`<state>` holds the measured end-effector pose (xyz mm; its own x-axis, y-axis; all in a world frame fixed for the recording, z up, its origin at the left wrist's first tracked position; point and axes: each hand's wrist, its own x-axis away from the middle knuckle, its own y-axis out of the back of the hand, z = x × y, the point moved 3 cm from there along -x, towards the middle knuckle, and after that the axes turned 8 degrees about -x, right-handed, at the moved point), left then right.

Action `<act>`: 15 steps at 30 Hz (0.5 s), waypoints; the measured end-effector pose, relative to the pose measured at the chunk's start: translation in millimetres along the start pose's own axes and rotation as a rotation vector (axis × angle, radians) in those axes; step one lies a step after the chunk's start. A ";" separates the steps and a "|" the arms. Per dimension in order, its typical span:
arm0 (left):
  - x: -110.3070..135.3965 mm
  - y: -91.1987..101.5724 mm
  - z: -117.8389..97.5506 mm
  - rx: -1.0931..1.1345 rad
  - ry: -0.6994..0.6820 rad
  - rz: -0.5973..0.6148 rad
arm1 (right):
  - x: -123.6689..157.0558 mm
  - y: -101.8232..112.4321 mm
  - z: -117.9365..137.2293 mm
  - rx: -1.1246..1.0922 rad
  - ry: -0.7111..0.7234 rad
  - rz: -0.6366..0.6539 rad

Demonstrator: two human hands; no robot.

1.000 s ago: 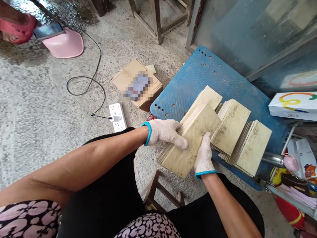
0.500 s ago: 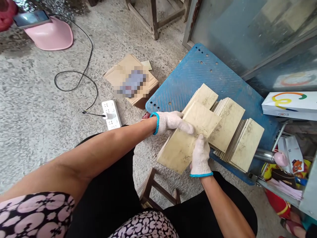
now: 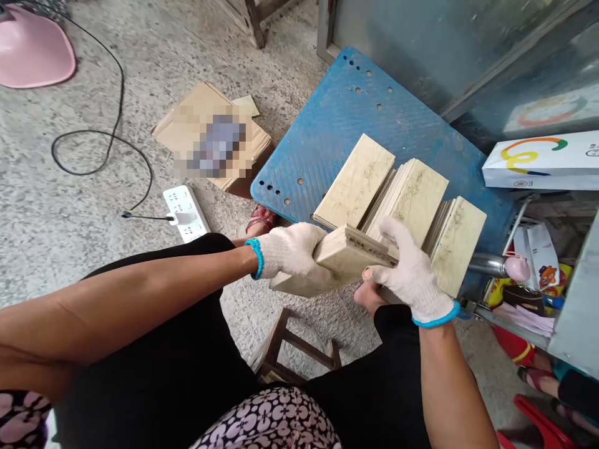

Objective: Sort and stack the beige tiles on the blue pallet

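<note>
My left hand (image 3: 294, 252), in a white knitted glove with a blue cuff, is closed on a small stack of thin pale wooden boards (image 3: 344, 255). The stack is tilted up with its layered edge showing, and another board face (image 3: 299, 285) shows below the glove. My right hand (image 3: 414, 271), gloved alike, is at the right end of the stack with thumb and forefinger spread apart; whether it touches the boards I cannot tell. Just beyond lie three piles of similar boards: a left pile (image 3: 360, 178), a middle pile (image 3: 418, 193) and a right pile (image 3: 461, 240).
The piles rest on a blue plastic board (image 3: 322, 143). A cardboard box (image 3: 187, 118) and a white power strip (image 3: 187, 212) with a black cable are on the floor at left. At right are a white box (image 3: 543, 162) and a metal flask (image 3: 486, 265). A wooden stool (image 3: 299, 346) stands between my legs.
The held boards have gone from lying flat to tilted on edge. My right hand has moved right and its fingers have spread. The view has shifted, moving the surroundings leftward.
</note>
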<state>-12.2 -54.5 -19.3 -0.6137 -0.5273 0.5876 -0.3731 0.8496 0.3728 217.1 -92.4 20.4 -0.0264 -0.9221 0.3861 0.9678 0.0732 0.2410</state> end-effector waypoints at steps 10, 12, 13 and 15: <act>1.5 -31.7 3.6 -0.177 0.073 0.096 | 9.1 -39.6 -11.1 0.660 -0.121 0.451; -2.1 -33.4 8.5 -0.165 0.048 0.107 | 11.6 -44.1 -13.1 0.726 -0.084 0.447; -4.7 -33.6 11.6 -0.165 0.027 0.115 | 13.0 -47.1 -14.6 0.768 -0.054 0.436; -11.1 -32.7 18.6 -0.199 -0.025 0.136 | 15.4 -56.3 -19.0 0.865 -0.003 0.410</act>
<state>-6.1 -76.2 -51.4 -0.6672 -0.4054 0.6249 -0.1430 0.8930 0.4266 167.0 -118.0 -4.2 0.2720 -0.7614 0.5885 0.3813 0.6468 0.6605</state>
